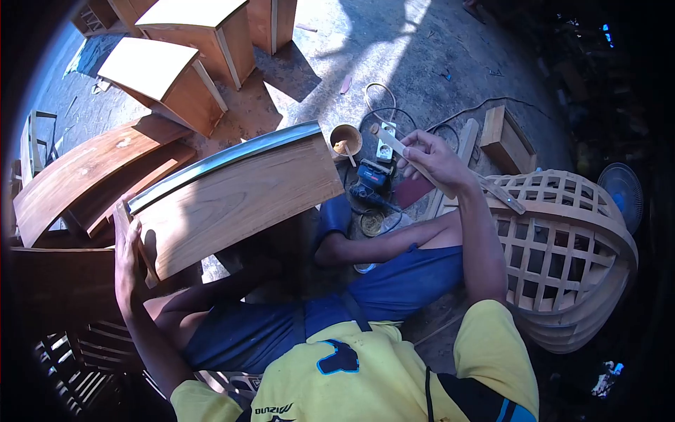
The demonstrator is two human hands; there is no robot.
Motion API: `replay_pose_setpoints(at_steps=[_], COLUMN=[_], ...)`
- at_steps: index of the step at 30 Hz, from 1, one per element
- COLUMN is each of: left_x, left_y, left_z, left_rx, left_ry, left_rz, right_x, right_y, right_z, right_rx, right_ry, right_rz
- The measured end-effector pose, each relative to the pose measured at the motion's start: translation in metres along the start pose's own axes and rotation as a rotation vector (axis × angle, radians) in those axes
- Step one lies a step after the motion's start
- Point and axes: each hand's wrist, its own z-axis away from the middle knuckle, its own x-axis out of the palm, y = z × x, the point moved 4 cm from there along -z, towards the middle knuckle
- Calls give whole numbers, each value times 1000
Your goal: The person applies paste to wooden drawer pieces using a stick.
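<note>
A wooden drawer (246,204) with a curved, pale-edged long side leans across my lap, tilted up to the right. My left hand (129,257) grips its left end, the palm along the outer board and part of the fingers hidden. Raised on the other side, my right hand (434,158) is closed around a flat, pale wooden stick (394,144) with a brownish tip. Just left of that tip, on the floor, stands a round tub (345,138) holding yellowish paste and a small stick.
A blue power sander (375,176) and a white power strip (385,141) lie beyond my knee. Curved wooden panels (91,169) and box-like drawers (158,74) stand at the left. To the right are a lattice wooden frame (555,246), a small wooden box (506,141) and a fan (620,193).
</note>
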Motion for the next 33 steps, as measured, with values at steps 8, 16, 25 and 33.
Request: replay_pose_setpoints(at_steps=[8, 16, 25, 33], left_x=[0, -1, -2, -2], left_y=[-29, -19, -53, -51], left_z=[2, -2, -4, 4], left_rx=[-128, 12, -43, -121], left_ry=[-5, 26, 11, 89], left_rz=[163, 97, 152, 133], right_x=[98, 135, 125, 117], right_y=[-15, -28, -52, -54], right_z=[102, 104, 108, 115], right_rx=[-301, -556, -463, -451], right_ry=[104, 380, 294, 277], right_rz=[209, 682, 835, 830])
